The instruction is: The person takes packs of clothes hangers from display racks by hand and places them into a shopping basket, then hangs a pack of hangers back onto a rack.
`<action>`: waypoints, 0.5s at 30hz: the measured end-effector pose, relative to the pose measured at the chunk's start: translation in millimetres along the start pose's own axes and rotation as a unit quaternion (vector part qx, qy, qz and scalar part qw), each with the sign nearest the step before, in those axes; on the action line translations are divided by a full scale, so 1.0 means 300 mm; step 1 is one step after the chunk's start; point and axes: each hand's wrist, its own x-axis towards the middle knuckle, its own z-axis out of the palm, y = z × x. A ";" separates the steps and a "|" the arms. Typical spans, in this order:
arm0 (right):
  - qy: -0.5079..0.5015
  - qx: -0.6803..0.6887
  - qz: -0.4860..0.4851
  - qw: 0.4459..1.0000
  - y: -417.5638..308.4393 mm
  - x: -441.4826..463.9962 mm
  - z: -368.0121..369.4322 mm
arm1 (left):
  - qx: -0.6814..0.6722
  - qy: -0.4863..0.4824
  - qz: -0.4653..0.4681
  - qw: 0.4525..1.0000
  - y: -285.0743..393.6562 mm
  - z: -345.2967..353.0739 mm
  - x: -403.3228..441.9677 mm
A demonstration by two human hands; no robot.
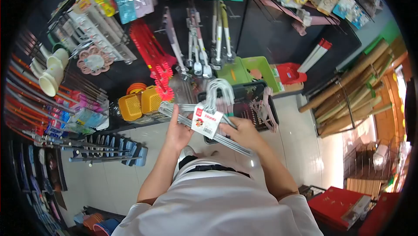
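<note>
A bundle of pale grey hangers (235, 143) lies across both hands, its hooks pointing up and away from me. A white and red tag (207, 122) with a barcode hangs on its middle. My left hand (179, 129) grips the left part of the bundle, thumb up along the near side. Around the right part, beside the tag, my right hand (240, 130) has its fingers wrapped. Just beyond the bundle is a black basket (272, 110) holding more hangers, some of them pink.
Brushes (198, 64) hang on the dark rack ahead. Yellow baskets (130, 107) and a green bin (263, 68) stand low in front. Mop poles (32, 101) are at the left. Rolled mats (348, 101) lean at the right, above red boxes (335, 205).
</note>
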 end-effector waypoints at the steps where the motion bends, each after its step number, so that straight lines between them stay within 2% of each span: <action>1: -0.006 -0.022 -0.037 0.999 0.023 -0.019 0.008 | 0.003 -0.001 -0.014 1.000 -0.022 -0.018 0.020; 3: -0.019 -0.004 -0.009 1.000 0.027 -0.057 0.012 | -0.006 0.010 -0.052 0.999 -0.061 -0.071 0.067; 5: -0.043 -0.048 -0.002 0.998 0.052 -0.087 0.015 | -0.017 0.007 -0.070 0.997 -0.097 -0.105 0.106; 7: -0.056 -0.046 0.020 0.997 0.080 -0.118 0.002 | 0.004 0.061 -0.081 0.995 -0.118 -0.098 0.106; 10: -0.041 0.021 0.028 0.999 0.124 -0.177 -0.012 | 0.012 0.038 -0.106 0.994 -0.160 -0.147 0.162; 12: -0.057 0.006 0.085 0.995 0.166 -0.223 -0.030 | 0.046 0.025 -0.106 0.993 -0.185 -0.149 0.184; 15: -0.021 -0.066 0.074 0.995 0.293 -0.297 -0.026 | 0.041 0.046 -0.104 0.993 -0.205 -0.133 0.212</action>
